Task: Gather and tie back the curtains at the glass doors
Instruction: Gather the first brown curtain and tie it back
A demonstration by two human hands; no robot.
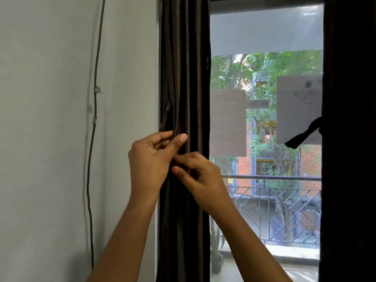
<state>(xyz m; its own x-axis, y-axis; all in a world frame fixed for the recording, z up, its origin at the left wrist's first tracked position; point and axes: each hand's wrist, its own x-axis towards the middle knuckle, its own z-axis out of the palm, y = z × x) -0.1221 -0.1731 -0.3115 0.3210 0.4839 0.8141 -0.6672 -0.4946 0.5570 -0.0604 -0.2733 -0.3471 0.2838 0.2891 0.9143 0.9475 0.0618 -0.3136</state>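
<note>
Glossy dark brown curtain (185,78), gathered into narrow vertical folds between wall (50,119) and glass door (264,78). The grip of the left hand (150,159) curls round the folds; the right hand (201,180) pinches them just below.

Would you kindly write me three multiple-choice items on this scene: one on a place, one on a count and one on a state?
1. Where does the cable run?
A. left of the curtain
B. right of it
C. in front of it

2. How many sheets are on the glass?
A. one
B. two
C. four

3. What are the left hand and right hand doing?
A. both grip the curtain
B. both hang free
C. both lie flat on the glass

Answers:
1 A, since it runs down the wall left of the folds.
2 B, since two sheets show side by side.
3 A, since the fingers of both curl on the folds.
</note>
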